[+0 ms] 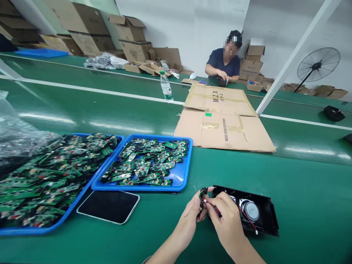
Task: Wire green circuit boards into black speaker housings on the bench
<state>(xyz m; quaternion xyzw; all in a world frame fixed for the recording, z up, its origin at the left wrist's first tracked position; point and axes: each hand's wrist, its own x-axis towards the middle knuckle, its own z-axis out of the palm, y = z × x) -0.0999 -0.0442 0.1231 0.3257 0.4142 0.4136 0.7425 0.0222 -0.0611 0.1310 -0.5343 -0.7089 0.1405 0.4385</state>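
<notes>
My left hand point(188, 218) is closed around the edges of a small circuit board point(202, 197), held upright above the green table. At the board's face, my right hand point(229, 222) pinches a small white wire connector point(205, 201); whether it sits in the board's socket I cannot tell. Just behind my right hand lies a black plastic speaker housing point(268, 214), open side up. Inside it is a round silver speaker point(250, 211), with a second one partly hidden by my fingers. A red and black lead ends in a loose white plug point(256, 232) over the housing's near edge.
Circuit boards fill a blue tray point(189, 157) and a larger blue tray point(49, 230) at left. A phone point(108, 207) lies before them. Flattened cardboard point(222, 128) and a water bottle point(166, 88) are farther back. A person point(224, 62) works across the table.
</notes>
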